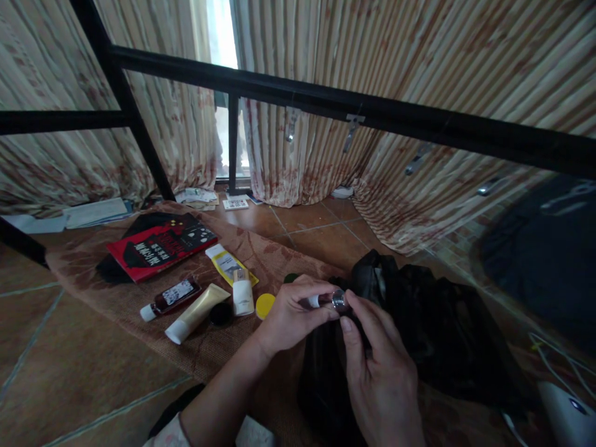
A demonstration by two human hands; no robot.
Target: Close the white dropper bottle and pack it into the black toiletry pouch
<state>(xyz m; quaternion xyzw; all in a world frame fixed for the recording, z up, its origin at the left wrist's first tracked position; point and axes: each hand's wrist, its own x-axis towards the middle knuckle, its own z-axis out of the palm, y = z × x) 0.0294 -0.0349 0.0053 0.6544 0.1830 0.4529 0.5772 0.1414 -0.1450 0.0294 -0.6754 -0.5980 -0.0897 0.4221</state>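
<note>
My left hand [291, 313] and my right hand [379, 366] meet over a black bag [433, 329] and both pinch a small silver-and-dark tube, like a lipstick [331, 301], held level between them. My left fingers grip its pale left end, my right fingertips its shiny right end. On the brown mat [139, 298] to the left lie a cream tube [195, 312], a dark red bottle [171, 297], a small white bottle [243, 292], a yellow sachet [228, 264], a yellow lid [265, 304] and a black lid [220, 313].
A red and black book [161, 248] lies on the mat at the back left. Black metal bars [326, 99] cross in front of striped curtains [419, 62]. Papers [93, 212] lie by the curtain. A white device with cables [565, 413] sits at the lower right.
</note>
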